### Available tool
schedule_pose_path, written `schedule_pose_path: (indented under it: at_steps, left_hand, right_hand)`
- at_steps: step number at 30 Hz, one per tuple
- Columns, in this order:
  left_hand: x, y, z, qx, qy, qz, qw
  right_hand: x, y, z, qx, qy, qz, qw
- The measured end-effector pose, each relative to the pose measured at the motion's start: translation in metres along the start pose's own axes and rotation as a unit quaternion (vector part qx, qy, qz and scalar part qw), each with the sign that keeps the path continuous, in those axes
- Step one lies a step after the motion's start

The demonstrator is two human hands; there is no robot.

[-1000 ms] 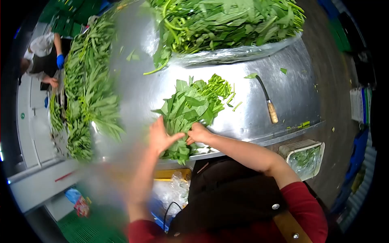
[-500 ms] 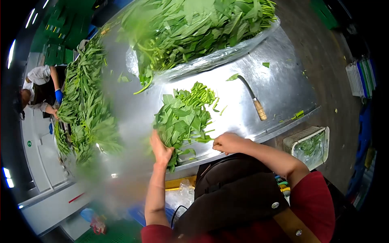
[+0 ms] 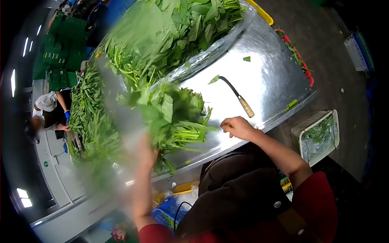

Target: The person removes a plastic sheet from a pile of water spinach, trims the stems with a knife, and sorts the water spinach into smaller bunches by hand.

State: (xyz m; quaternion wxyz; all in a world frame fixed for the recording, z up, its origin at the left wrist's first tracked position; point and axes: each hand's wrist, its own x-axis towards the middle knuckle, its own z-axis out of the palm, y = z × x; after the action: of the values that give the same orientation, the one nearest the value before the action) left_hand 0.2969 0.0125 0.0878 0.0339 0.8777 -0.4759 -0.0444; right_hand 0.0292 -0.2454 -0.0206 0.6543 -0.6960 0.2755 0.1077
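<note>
The leafy bunch [image 3: 170,115] is now raised, grasped by the left hand [image 3: 147,152]; the right hand [image 3: 239,127] is held curled beside its stems [image 3: 190,135], grip unclear.

The head view looks down over a metal table [image 3: 273,73].

A: Table [image 3: 279,71] finish?
B: Smooth metal, glossy, strong glare.
A: Wrap [image 3: 210,53] under heaped greens [image 3: 178,32]?
B: Clear plastic, glossy, wrinkled.
A: Sickle [image 3: 234,92]?
B: Handle [image 3: 246,107] wood; blade [image 3: 229,84] dark metal.
A: Apron [image 3: 243,186], sleeve [image 3: 318,198]?
B: Matt cloth, both; apron studs [image 3: 277,204] shiny metal.
A: Bunch of greens [image 3: 184,132]?
B: Leaves [image 3: 167,108] look smooth; blur hides sheen.
</note>
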Motion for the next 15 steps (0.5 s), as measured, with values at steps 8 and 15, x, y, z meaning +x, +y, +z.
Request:
schedule_pose_path:
  at_steps: [8, 15]
  left_hand:
    - [0.018, 0.045, -0.035, 0.054, -0.028, -0.029, 0.998]
    - [0.004, 0.059, -0.033, 0.095, -0.016, -0.043, 0.994]
  right_hand:
    - [0.001, 0.015, -0.028, -0.001, -0.002, -0.006, 1.0]
    - [0.031, 0.018, -0.056, 0.054, 0.006, -0.026, 0.998]
